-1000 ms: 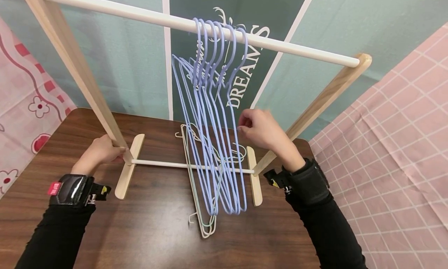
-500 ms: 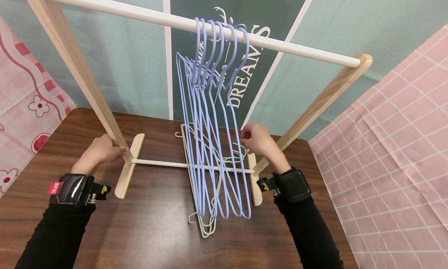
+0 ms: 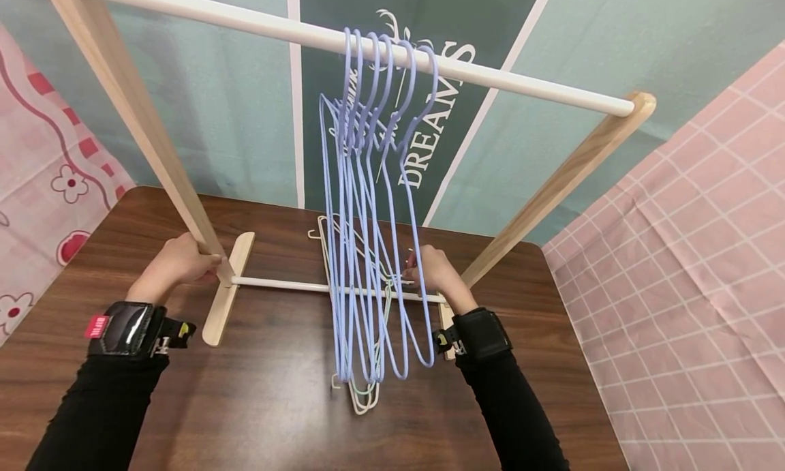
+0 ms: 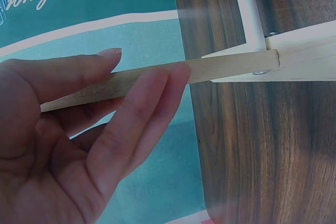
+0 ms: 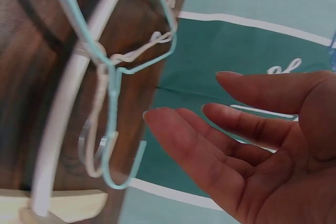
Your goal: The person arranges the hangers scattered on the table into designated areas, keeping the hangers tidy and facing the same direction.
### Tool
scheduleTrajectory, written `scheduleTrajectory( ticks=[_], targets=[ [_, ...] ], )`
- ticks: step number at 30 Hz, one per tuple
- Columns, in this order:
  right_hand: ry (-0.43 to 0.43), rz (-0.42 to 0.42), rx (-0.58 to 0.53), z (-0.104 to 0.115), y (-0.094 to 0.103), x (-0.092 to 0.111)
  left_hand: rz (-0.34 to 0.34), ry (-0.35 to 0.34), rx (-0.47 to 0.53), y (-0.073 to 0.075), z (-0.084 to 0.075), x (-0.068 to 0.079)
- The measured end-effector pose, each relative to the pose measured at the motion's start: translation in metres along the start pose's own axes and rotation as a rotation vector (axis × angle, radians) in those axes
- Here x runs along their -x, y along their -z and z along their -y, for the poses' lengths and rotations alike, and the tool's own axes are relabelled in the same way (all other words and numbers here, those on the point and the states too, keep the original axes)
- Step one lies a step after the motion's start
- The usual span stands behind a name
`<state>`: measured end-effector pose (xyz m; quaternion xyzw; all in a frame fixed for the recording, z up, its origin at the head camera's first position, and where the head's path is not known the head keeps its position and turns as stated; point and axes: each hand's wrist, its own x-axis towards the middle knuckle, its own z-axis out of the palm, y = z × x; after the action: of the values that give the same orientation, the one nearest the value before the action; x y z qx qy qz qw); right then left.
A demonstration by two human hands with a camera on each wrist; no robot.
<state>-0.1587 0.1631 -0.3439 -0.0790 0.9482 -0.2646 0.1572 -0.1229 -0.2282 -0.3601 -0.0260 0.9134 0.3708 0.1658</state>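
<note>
My left hand (image 3: 184, 261) grips the rack's left wooden post (image 3: 147, 127) low down, near its foot. In the left wrist view, thumb and fingers (image 4: 144, 103) lie on either side of that post. Several periwinkle-blue hangers (image 3: 345, 127) hang by their hooks from the white top rail (image 3: 245, 18). Below them, white and mint-green hangers (image 3: 363, 409) lie across the lower bar. Close to the hooks of these lower hangers is my right hand (image 3: 434, 270). In the right wrist view it has loose, parted fingers and stands apart from the mint-green hook (image 5: 113, 114).
The rack's right post (image 3: 564, 178) rises beside my right forearm. Its white lower bar (image 3: 282, 284) runs low over the brown wooden table (image 3: 245, 403). A green curtain (image 3: 239, 116) hangs behind, and pink checked cloth (image 3: 674, 253) covers the right side.
My right hand has moved down and left, away from the blue hangers to the lower hangers' hooks. The blue hangers have swung on the rail. My left hand has stayed on the post.
</note>
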Motion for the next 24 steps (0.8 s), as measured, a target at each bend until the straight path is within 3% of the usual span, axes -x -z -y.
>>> scheduleTrajectory(
  ticks=[3,11,20,24],
  targets=[
    [-0.004,0.010,-0.027,-0.006,-0.009,-0.004,-0.006,-0.001,-0.009,0.000,0.000,0.000],
    [-0.123,0.030,-0.272,-0.015,-0.037,-0.012,-0.006,-0.001,-0.023,0.000,0.000,0.000],
    [-0.131,0.067,-0.363,-0.045,-0.073,-0.031,0.007,0.008,-0.018,0.001,0.000,-0.001],
    [-0.110,0.037,-0.339,-0.038,-0.074,-0.023,0.011,0.009,-0.014,0.001,0.000,-0.001]
  ],
)
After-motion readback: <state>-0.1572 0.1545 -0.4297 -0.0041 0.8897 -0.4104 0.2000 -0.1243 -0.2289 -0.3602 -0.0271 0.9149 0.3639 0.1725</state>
